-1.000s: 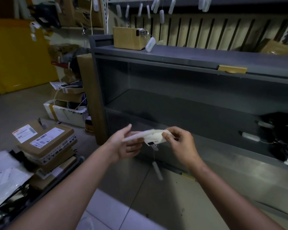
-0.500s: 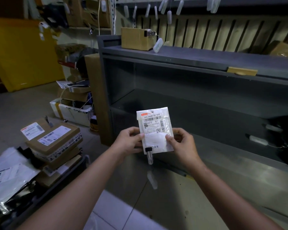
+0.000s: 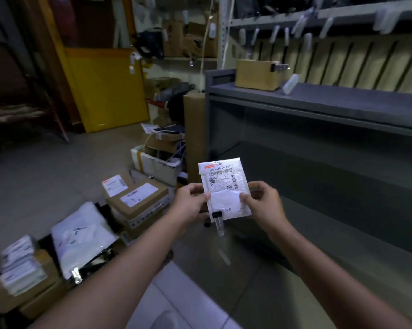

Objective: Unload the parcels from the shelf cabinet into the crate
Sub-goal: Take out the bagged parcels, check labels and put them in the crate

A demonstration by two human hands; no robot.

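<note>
**A:** What are the hands doing?

**B:** The left hand [image 3: 190,201] pinches the left edge of a white parcel [image 3: 224,184], thumb on its front. The right hand [image 3: 264,203] pinches the right edge the same way. Both hold it between them.

**A:** Where is the parcel?

**B:** In the air, upright, with its label facing the camera. It is in front of the left end of the grey shelf cabinet [image 3: 319,108], clear of the shelves. A small clear tag [image 3: 218,222] with a black clip hangs from its lower edge.

**A:** And around it?

**B:** A cardboard box [image 3: 257,74] stands near the left end of the cabinet's top. On the floor [image 3: 46,176] left of the cabinet are stacked brown boxes [image 3: 138,198] with white labels. Nearer the camera a white mailer bag [image 3: 81,236] lies on a heap of more packages. Whether they sit in a crate I cannot tell.
</note>
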